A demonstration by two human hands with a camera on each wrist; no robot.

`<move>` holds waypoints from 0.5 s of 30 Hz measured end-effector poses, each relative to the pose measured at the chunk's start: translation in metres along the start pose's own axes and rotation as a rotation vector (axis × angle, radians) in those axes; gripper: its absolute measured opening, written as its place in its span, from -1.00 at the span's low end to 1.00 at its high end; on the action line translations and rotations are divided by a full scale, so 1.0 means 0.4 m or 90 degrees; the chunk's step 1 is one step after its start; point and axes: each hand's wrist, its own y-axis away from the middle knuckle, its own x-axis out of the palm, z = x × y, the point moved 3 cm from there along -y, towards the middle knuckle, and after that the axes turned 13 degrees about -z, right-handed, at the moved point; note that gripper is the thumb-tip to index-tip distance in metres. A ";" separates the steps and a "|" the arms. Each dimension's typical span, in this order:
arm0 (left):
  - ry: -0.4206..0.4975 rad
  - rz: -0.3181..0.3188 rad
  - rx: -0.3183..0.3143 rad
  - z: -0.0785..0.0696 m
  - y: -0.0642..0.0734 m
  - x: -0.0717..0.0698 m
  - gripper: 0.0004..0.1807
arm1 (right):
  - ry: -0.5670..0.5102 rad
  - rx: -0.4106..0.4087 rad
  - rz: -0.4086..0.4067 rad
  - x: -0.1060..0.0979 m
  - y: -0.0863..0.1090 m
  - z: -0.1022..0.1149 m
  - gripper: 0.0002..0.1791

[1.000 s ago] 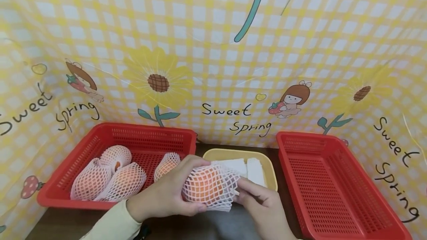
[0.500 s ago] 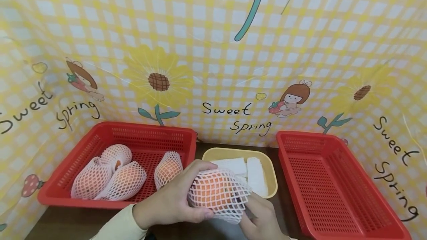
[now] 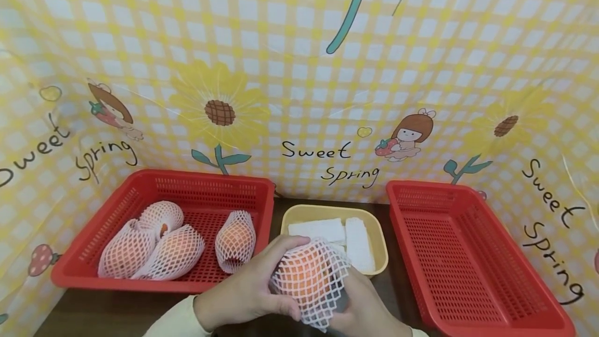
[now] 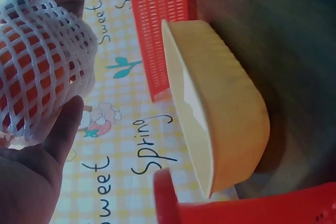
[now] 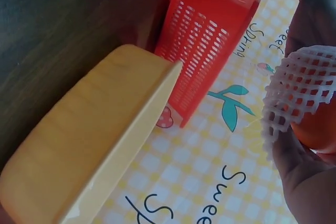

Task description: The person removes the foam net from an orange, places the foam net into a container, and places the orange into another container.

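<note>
In the head view my left hand (image 3: 248, 295) grips an orange-coloured round fruit (image 3: 304, 274) wrapped in a white foam net sleeve (image 3: 323, 300). Its thumb lies along the near side and the fingers curl over the far side. My right hand (image 3: 369, 308) holds the sleeve's loose open end at the right, its fingertips partly hidden by the mesh. Seen from the right wrist, bare fruit (image 5: 317, 124) shows past the edge of the net. The left wrist view has the mesh-covered fruit (image 4: 31, 72) above the left thumb.
At the left, a red basket (image 3: 164, 286) contains several netted fruits (image 3: 175, 254). A yellow tray (image 3: 381, 243) with folded white foam nets (image 3: 359, 243) stands behind the hands. Another red basket (image 3: 454, 269) is on the right, and a checked cloth (image 3: 299, 92) rises behind.
Both hands have drawn nearer and slightly right with the fruit. The sleeve's open end has spread and turned toward the near right, while the right hand has shifted its hold at that end.
</note>
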 end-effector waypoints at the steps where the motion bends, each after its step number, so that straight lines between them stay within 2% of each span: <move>1: -0.005 0.001 0.003 0.001 0.003 0.002 0.01 | 0.000 0.008 0.006 0.001 0.001 -0.001 -0.13; 6: -0.041 0.003 0.028 0.005 0.017 0.003 -0.05 | -0.002 0.026 0.042 -0.001 0.009 -0.005 -0.02; 8: -0.059 -0.003 0.040 0.004 0.018 0.002 -0.10 | -0.028 0.057 0.058 -0.003 0.010 -0.008 0.01; 13: -0.106 -0.043 0.051 -0.003 0.027 0.006 -0.17 | -0.119 0.124 0.077 -0.003 0.012 -0.014 0.03; 15: -0.112 -0.065 0.055 -0.005 0.033 0.008 -0.22 | -0.140 0.121 0.072 -0.003 0.012 -0.015 0.00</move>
